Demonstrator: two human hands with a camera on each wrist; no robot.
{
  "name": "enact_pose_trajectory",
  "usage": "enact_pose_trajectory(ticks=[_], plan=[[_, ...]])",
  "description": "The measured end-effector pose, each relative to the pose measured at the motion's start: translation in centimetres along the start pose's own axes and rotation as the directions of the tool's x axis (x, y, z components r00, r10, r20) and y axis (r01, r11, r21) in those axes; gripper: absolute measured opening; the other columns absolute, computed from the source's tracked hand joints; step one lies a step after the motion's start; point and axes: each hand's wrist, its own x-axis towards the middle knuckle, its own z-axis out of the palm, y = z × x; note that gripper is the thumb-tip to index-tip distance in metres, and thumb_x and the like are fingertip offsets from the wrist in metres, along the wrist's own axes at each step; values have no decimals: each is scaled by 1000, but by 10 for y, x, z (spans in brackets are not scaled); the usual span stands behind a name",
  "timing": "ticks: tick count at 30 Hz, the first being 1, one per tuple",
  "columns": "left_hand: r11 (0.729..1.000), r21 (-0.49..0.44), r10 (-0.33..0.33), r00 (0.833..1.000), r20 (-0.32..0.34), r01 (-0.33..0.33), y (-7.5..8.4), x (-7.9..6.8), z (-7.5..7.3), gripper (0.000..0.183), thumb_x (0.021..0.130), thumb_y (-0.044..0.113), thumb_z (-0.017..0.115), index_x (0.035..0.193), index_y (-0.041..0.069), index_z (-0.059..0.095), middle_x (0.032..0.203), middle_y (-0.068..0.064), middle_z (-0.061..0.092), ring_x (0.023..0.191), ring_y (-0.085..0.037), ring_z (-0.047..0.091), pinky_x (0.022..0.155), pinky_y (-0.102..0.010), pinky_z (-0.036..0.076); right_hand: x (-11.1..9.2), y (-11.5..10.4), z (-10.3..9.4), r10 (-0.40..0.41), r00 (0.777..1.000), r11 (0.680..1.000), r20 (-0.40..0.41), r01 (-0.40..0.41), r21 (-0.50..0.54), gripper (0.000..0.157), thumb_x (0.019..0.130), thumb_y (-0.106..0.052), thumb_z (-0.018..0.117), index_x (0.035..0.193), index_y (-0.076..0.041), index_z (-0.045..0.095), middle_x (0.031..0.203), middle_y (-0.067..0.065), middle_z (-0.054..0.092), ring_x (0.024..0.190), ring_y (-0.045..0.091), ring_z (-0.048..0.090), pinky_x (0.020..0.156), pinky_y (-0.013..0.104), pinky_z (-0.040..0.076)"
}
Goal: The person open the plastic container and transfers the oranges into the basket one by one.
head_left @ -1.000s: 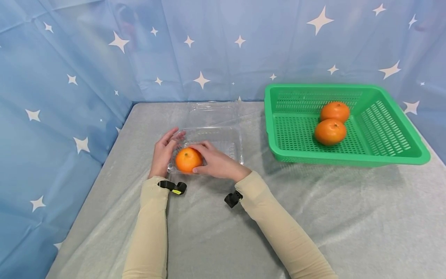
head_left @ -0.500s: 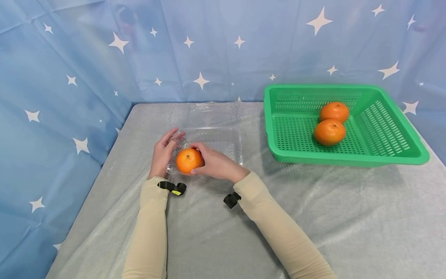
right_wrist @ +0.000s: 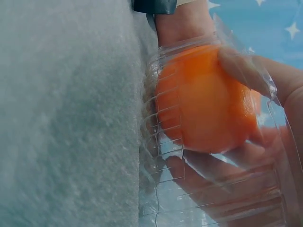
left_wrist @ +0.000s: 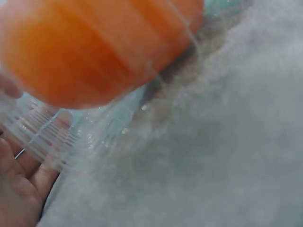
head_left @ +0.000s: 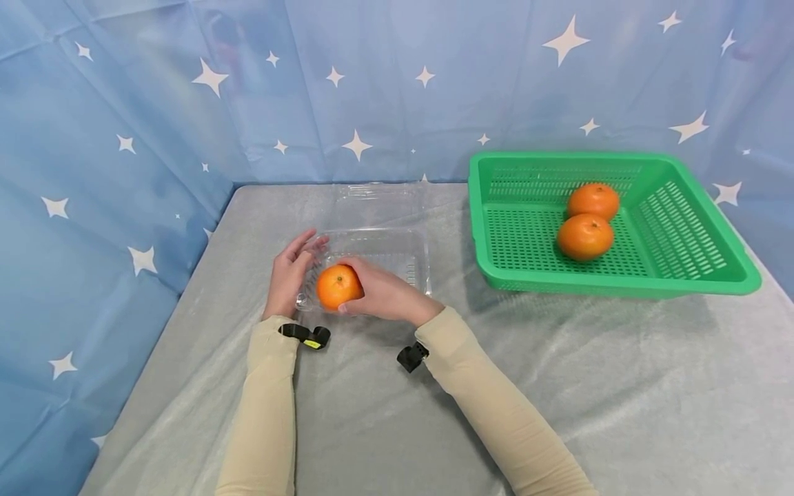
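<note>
My right hand grips a mandarin orange, thumb on its near side and fingers around the far side. The fruit sits low within the left front part of a transparent plastic clamshell box, whose lid lies folded open behind. Through the plastic wall, the right wrist view shows the mandarin orange with the right thumb against it. My left hand stands along the box's left side with fingers extended. In the left wrist view, the left hand's fingers lie at the ribbed plastic wall.
A green perforated basket stands at the right with two mandarin oranges inside, touching each other. Grey cloth covers the table. A blue star-patterned curtain hangs behind and along the left.
The mandarin orange has shifted slightly to the right within the box, and the right hand's fingers have slipped further behind it. The left hand has stayed in place.
</note>
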Motion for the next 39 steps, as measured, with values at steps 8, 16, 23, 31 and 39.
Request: enact_pose_trajectory(ticks=[8, 16, 23, 31, 39], plan=[[1000, -10, -19, 1000, -8, 19, 1, 0, -2, 43, 90, 9, 41, 131, 20, 45, 123, -9, 54, 112, -22, 49, 91, -43, 37, -1, -2, 1, 59, 997, 998, -52, -60, -12, 78, 72, -43, 69, 136, -21, 30, 127, -1, 37, 92, 13, 49, 76, 32, 45], [1000, -22, -16, 1000, -15, 16, 0, 2, -2, 44, 89, 7, 41, 130, 19, 46, 122, -10, 54, 112, -23, 50, 89, -41, 39, -2, -3, 1, 86, 992, 995, -95, -90, -45, 78, 70, -44, 69, 135, -22, 33, 118, 0, 38, 86, 13, 50, 71, 32, 46], [1000, -15, -7, 1000, -18, 7, -13, 9, -4, 42, 89, 11, 43, 129, 23, 47, 120, -4, 56, 110, -17, 51, 88, -38, 40, -2, -1, -1, 48, 993, 997, -111, -53, -51, 76, 70, -42, 71, 133, -18, 35, 120, -1, 41, 90, 12, 49, 75, 31, 45], [1000, -19, -13, 1000, -10, 12, -6, 5, -2, 43, 89, 10, 42, 130, 20, 47, 121, -7, 56, 111, -20, 51, 89, -40, 39, -2, 0, -2, -14, 989, 998, -145, 5, -60, 75, 70, -41, 72, 131, -14, 38, 121, -1, 45, 93, 11, 47, 79, 30, 44], [1000, -17, -11, 1000, -9, 11, -4, 3, -1, 43, 88, 9, 42, 130, 20, 47, 120, -7, 56, 111, -20, 51, 91, -42, 38, -4, 0, -2, -9, 986, 996, -166, -5, -89, 75, 69, -47, 69, 133, -22, 39, 126, -3, 41, 98, 13, 46, 81, 33, 43]])
